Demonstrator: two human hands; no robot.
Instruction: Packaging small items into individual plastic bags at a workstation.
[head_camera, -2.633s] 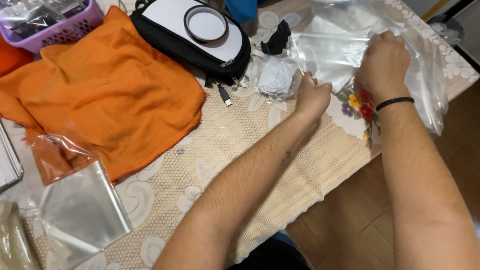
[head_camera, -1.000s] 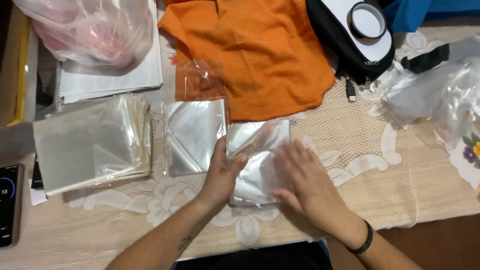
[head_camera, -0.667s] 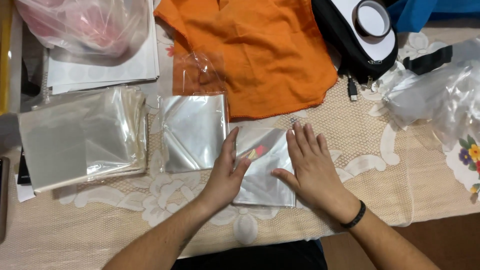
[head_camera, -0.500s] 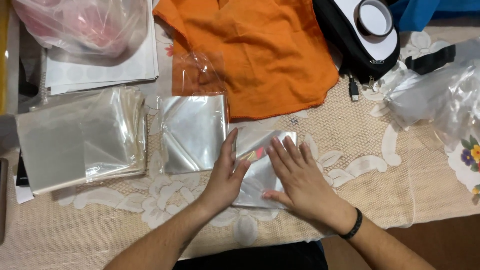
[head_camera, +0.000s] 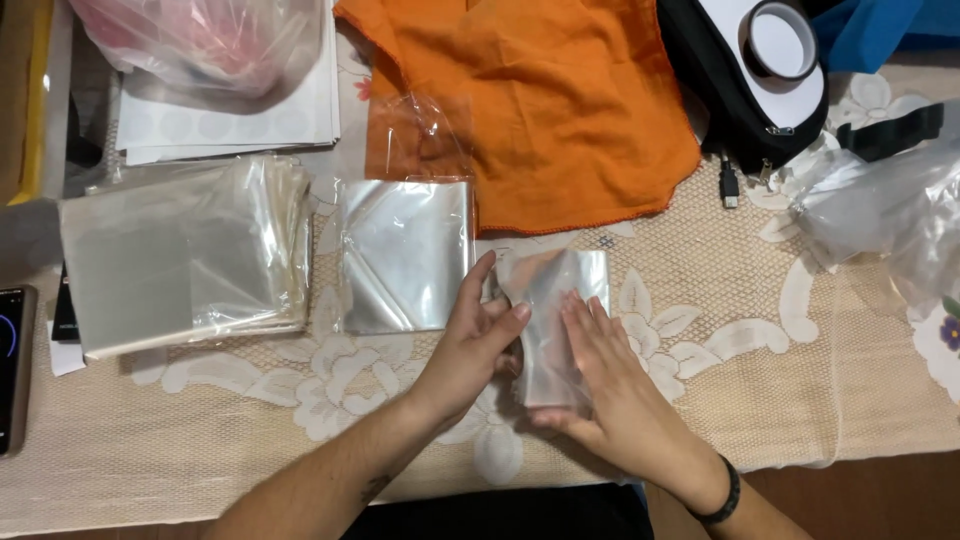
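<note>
Two hands work on the lace-covered counter (head_camera: 760, 400), just below the orange cloth (head_camera: 560, 100): the left hand (head_camera: 470, 345) pinches the edge of a small clear plastic bag (head_camera: 550, 300), while the right hand (head_camera: 610, 390) presses flat, fingers spread, on its lower part.

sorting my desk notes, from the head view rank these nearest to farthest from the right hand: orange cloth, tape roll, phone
1. orange cloth, just above the right hand, past the small clear bag.
2. tape roll, top right, on the black case.
3. phone, far left edge.
</note>
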